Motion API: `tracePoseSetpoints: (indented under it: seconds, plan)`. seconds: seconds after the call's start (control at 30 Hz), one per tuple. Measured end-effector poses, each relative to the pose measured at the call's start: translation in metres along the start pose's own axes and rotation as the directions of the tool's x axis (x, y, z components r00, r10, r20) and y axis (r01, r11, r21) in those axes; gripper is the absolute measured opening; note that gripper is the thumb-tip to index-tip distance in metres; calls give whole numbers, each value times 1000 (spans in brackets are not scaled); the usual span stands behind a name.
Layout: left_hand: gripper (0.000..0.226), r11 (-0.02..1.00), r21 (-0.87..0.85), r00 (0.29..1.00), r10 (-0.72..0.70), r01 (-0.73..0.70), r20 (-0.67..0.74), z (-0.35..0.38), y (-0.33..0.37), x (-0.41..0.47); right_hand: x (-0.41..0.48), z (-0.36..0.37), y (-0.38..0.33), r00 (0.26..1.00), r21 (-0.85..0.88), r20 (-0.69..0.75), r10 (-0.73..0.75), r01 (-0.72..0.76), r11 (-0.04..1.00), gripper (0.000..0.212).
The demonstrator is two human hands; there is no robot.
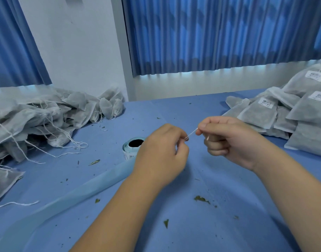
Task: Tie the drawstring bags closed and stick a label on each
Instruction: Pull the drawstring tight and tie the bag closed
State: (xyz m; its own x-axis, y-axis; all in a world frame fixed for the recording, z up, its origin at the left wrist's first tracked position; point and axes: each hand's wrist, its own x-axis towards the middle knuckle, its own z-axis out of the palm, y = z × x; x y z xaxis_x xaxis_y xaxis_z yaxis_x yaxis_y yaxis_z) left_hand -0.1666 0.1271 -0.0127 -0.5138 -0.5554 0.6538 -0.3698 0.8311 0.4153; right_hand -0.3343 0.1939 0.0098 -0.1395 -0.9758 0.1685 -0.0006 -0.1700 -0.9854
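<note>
Left hand (160,153) and right hand (227,140) each pinch one end of a short white string (191,133), held taut above the table (201,224). Untied bags (37,117) lie far left; labelled bags (292,113) far right.

The left hand (161,153) and right hand (227,139) each pinch an end of a short white string (191,134), stretched taut between them above the blue table (192,233). Just beside the left hand, at its 9 o'clock, stands a label roll (131,148). Its pale backing strip (74,193) trails toward 7 o'clock. Unlabelled bags (37,117) with loose strings are heaped at 9 o'clock, and labelled bags (292,115) are stacked at 3 o'clock. Leaf scraps (201,198) lie at 5 o'clock.
</note>
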Motion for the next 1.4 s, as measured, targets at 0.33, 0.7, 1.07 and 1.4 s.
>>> tracePoseSetpoints:
  seconds: [0.33,0.7,1.07,1.4]
  plan:
    - [20,659,-617,901,-276,430,334,1,17,-3,-2,-2,-4,989,43,-53,-137,139,989,17]
    - [26,716,-606,914,-402,347,49,-11,6,4,-6,28,6,984,-528,-39,-173,127,840,20]
    - [21,779,-505,914,-209,371,348,-23,11,1,-7,15,-7,973,-280,-129,-191,149,948,13]
    - [16,39,-669,652,-271,742,708,-32,-6,13,3,15,17,958,-775,-208,-199,-37,631,21]
